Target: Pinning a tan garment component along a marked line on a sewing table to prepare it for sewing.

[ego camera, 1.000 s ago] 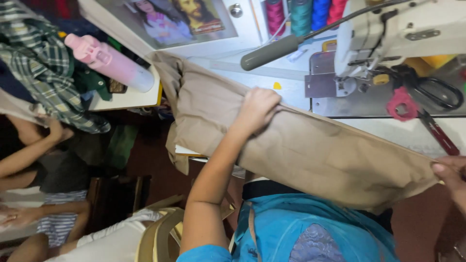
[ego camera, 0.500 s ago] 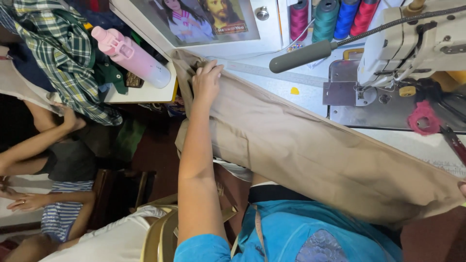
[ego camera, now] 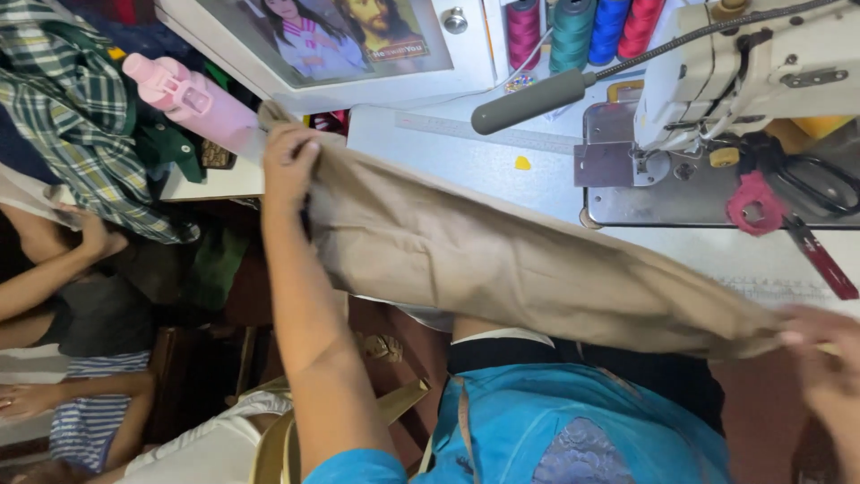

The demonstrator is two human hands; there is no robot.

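My left hand (ego camera: 288, 161) grips the far end of a long tan piece of cloth (ego camera: 502, 260), stretched out over the white sewing table (ego camera: 466, 161). My right hand (ego camera: 820, 350), blurred at the right edge, pinches the cloth's other end. The cloth runs taut and slanting between both hands, above my blue shirt (ego camera: 573, 421). A white sewing machine (ego camera: 761, 63) stands at the top right, beyond the cloth.
Thread spools (ego camera: 573, 22) stand behind the machine, black scissors (ego camera: 820, 179) and a red-handled tool (ego camera: 761, 206) lie beside it. A pink bottle (ego camera: 188, 94), plaid clothes (ego camera: 72, 108) and a framed picture (ego camera: 349, 36) are at the left. Another person's arms (ego camera: 45, 269) show at far left.
My left hand slid along the cloth from its middle to its far end and pulled it out straight. The right hand keeps the other end.
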